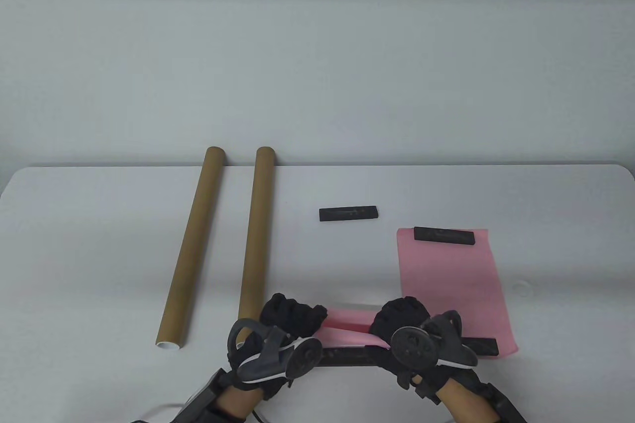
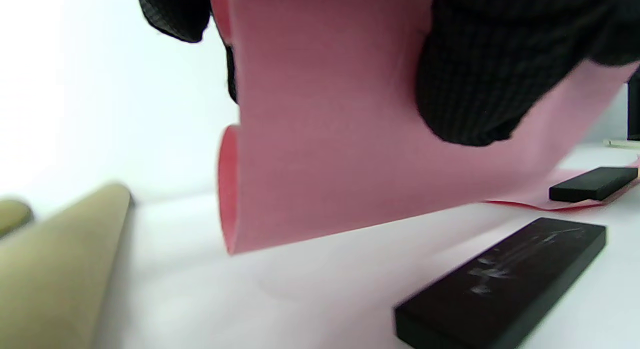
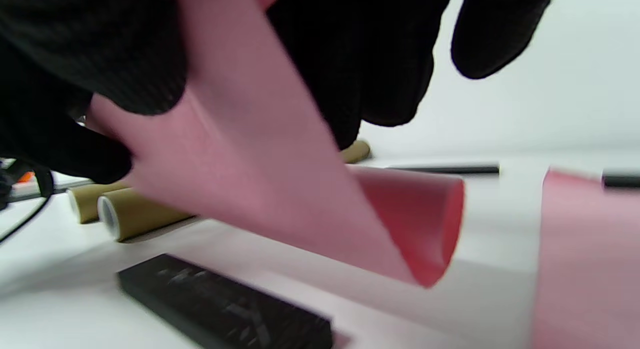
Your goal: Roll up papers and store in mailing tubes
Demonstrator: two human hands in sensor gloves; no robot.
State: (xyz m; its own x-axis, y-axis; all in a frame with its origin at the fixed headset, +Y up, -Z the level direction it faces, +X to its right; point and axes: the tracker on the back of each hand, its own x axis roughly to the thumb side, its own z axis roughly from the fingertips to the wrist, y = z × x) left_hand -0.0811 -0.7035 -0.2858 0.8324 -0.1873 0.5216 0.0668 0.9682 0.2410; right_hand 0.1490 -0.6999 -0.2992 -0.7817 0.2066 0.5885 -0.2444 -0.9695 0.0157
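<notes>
A pink paper [image 1: 347, 328] is partly rolled and held just above the table's near edge between both hands. My left hand [image 1: 293, 316] grips its left end and my right hand [image 1: 403, 316] grips its right end. In the left wrist view the curled paper [image 2: 320, 139] hangs under a gloved finger [image 2: 475, 79]. In the right wrist view its open rolled end [image 3: 430, 224] shows below my fingers [image 3: 350, 64]. Two brown mailing tubes [image 1: 191, 244] [image 1: 255, 234] lie side by side at the left, reaching away from me.
A second pink sheet [image 1: 451, 284] lies flat at the right, with a black bar weight [image 1: 445, 235] on its far end and another [image 1: 483, 346] on its near end. One loose bar [image 1: 348, 213] lies mid-table. Another bar [image 1: 347, 356] lies below the roll.
</notes>
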